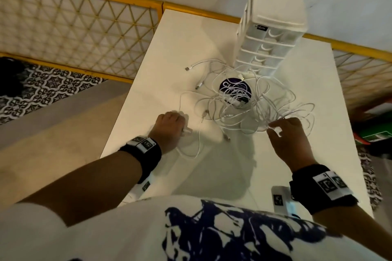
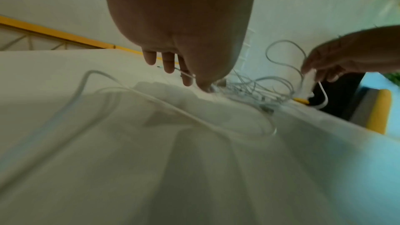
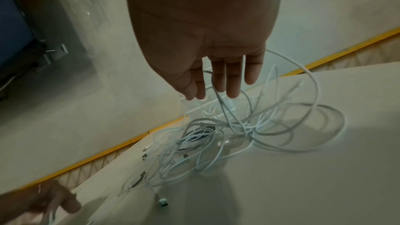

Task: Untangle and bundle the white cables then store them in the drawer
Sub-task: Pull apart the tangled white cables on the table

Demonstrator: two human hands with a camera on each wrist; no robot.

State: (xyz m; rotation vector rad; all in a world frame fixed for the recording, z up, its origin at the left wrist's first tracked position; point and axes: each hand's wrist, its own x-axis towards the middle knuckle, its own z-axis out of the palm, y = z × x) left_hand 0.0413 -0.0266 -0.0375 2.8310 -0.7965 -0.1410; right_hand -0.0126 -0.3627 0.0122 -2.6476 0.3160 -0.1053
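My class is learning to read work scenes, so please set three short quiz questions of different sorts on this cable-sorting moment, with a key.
1. True or false: the drawers of the drawer unit are all shut.
2. Multiple choice: the dark round disc lies
A. inside a drawer
B. under the tangle of cables
C. in the left hand
3. Fill in: the right hand pinches a cable at the tangle's ____ edge, as seen from the head view.

Key:
1. true
2. B
3. right
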